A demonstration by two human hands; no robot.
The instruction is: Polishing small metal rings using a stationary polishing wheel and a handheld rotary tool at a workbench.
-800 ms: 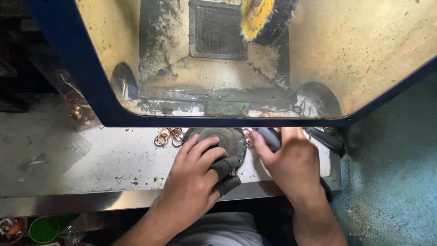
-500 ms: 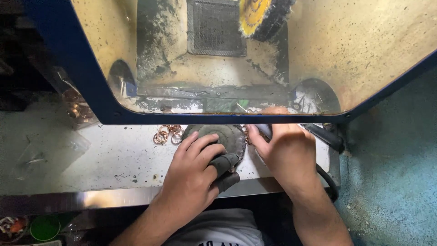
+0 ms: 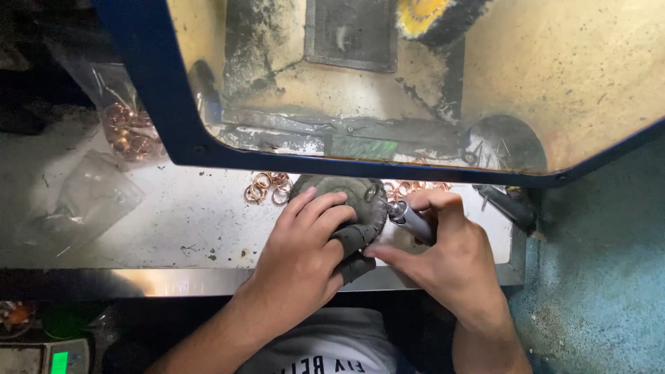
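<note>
Left hand: your left hand [image 3: 301, 253] wraps the dark pad [image 3: 346, 208] on the table [image 3: 180, 221].
Right hand: your right hand [image 3: 450, 260] grips a grey tool [image 3: 413, 220], tip at the pad.
Nearby: copper rings [image 3: 267, 187] just beside the pad.

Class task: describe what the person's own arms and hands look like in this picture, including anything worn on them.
Both forearms are bare, with no sleeves in view. The left hand wears dark fingertip covers on at least two fingers, worn and dusty; the rest of that hand is bare. The right hand is bare: no glove, ring or watch shows. No markings or bands are visible on either wrist.
</note>
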